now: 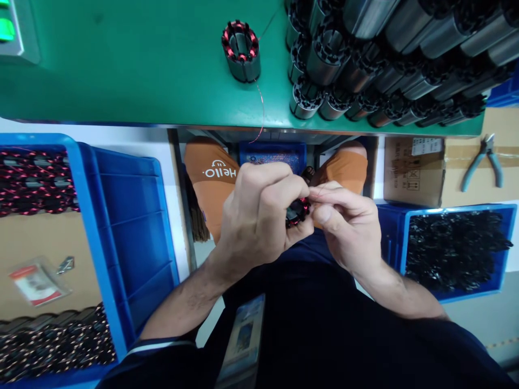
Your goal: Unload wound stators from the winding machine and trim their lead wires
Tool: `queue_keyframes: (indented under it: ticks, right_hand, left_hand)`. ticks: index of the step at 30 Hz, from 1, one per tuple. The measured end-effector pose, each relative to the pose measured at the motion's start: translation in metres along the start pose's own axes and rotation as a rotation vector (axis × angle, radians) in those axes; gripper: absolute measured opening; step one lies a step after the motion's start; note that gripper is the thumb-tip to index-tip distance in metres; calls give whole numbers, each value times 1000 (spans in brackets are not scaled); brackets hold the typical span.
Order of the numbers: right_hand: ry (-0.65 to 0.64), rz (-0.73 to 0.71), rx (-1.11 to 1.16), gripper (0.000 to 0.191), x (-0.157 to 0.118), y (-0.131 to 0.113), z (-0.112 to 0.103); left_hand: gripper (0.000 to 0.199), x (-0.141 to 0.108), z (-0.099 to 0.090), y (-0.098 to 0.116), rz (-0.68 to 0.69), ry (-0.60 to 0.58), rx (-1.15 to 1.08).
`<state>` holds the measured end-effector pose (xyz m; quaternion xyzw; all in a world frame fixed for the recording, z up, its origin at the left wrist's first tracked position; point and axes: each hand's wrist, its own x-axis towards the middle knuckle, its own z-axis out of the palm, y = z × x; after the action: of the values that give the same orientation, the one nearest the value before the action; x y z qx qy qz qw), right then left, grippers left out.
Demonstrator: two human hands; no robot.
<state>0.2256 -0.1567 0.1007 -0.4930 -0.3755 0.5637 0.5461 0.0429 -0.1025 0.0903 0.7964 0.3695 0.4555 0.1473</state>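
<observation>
My left hand [259, 216] is wrapped round a black stator with red wire windings [298, 212], held above my lap and mostly hidden by the fingers. At its right side, my right hand [351, 224] pinches a thin wire between thumb and forefinger, close to my left fingertips. Another wound stator [242, 54] stands upright on the green table [141, 65], with a loose red wire end hanging over the table's front edge.
Rows of bare metal stator cores [328, 59] fill the table's right part. Blue bins stand on both sides, the left one [130, 216] beside wound stators, the right one [397, 237] holding black parts. Pliers [482, 162] lie on a cardboard box [454, 189] at the right.
</observation>
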Motion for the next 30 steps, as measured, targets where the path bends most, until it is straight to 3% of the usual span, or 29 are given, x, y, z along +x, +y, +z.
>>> queue_keyframes:
  ticks: [5,9,12,14,15,17,18,19,20,21,23,25,26,28,30]
  right_hand:
    - [58,66,42,13,-2,1,1]
    - [-23,-62,-62,12,6,-6,-9]
    - [-156,-201,-332,9,19,-26,-24]
    - [-280,-336,-566,8,28,-45,-37]
    - [-354,-410,-681,12,31,-54,-43]
    - [-492,-491,-849,18,35,-68,-53]
    - [-531,-463,-879,17,35,-72,-57]
    - [-541,-382,-864,12,34,-74,-60]
    - [-523,-253,-807,7,33,-73,-62]
    - [-488,-98,-716,9,31,-71,-64]
    - [-435,203,-506,19,29,-65,-65]
    - [-459,369,-353,26,29,-61,-64]
    - [-484,381,-326,27,29,-61,-62]
    - [-491,242,-407,24,33,-65,-61]
    - [-442,8,-562,21,41,-74,-62]
  left_hand:
    - [24,-3,6,-2,109,-3,94]
    - [28,-3,3,6,59,-16,26]
    - [23,1,-7,12,-47,-72,-82]
    - [14,4,-11,11,-208,-186,-259]
    - [15,5,-12,8,-336,-309,-434]
    - [50,4,-10,-2,-667,-646,-883]
    - [70,1,-7,-7,-819,-745,-1052]
    - [82,-3,-4,-11,-913,-746,-1114]
    - [88,-8,-2,-13,-927,-648,-1040]
    - [87,-13,0,-13,-843,-476,-849]
    - [77,-21,3,-8,-459,-152,-356]
    - [65,-22,5,3,-94,-77,-51]
    - [53,-20,4,8,1,-88,-12]
    - [35,-11,2,14,-25,-150,-103]
    - [30,-1,-3,16,-234,-285,-354]
